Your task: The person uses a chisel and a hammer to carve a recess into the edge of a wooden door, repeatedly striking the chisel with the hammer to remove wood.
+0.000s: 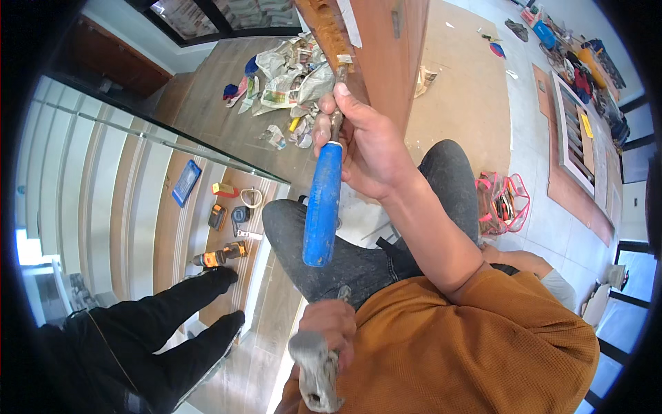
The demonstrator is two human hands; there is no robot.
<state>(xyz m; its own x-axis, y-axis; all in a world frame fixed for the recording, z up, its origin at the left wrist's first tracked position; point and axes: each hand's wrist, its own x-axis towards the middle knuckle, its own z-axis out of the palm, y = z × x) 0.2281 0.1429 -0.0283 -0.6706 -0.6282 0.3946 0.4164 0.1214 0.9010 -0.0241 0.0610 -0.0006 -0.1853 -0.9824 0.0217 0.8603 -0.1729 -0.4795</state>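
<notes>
My right hand (365,141) grips a chisel with a blue handle (323,207), thumb and fingers closed round its metal shank. The handle slants down toward me, and the blade end meets or overlaps the rough, gouged edge of a brown wooden door (386,62); exact contact is hard to tell. Low in the picture, my left hand (329,323) is wrapped round a hammer. The worn grey hammer head (316,369) faces up close to my body, its shaft partly hidden by the fingers. My bent knees are on either side beneath the chisel.
Crumpled sacks and paper (296,76) lie beyond the door's left side. Down the glass-edged stairs sit a yellow drill (219,255), a tape measure (241,214) and a blue case (186,183). A person in black trousers (158,317) stands there. At right: a pink-trimmed bag (503,203), another person's arm (527,265).
</notes>
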